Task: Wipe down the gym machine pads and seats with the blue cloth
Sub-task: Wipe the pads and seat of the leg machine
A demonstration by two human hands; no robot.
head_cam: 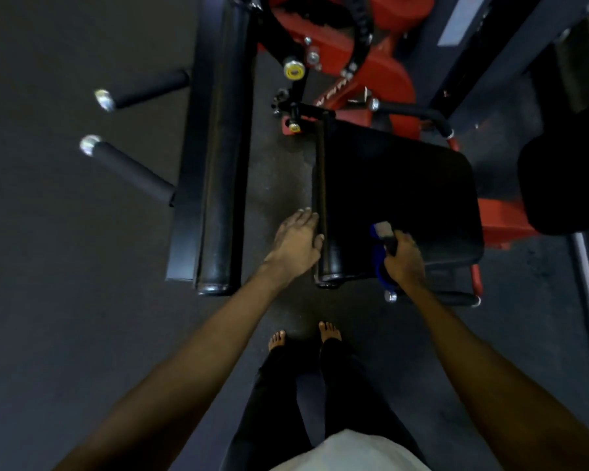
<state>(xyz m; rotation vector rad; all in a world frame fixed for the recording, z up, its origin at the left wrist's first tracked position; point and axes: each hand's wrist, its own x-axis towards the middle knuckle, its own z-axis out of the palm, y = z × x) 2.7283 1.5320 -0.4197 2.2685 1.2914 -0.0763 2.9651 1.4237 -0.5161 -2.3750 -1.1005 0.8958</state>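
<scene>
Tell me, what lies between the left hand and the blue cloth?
Head view: the black roll pad and a bare strip of the seat lie between the left hand and the cloth, which the right hand grips.

A: How much of the blue cloth (377, 265) shows?
B: Little; the right hand (403, 260) covers most of it. The pale bit (383, 228) at its far end is too blurred to name.
A: And the rest?
B: The red frame (381, 73) and the long pad (223, 147) on the left run off the far edge; the dark pad (565, 185) on the right is cut off. The frame's lettering (332, 93) is unreadable.
</scene>
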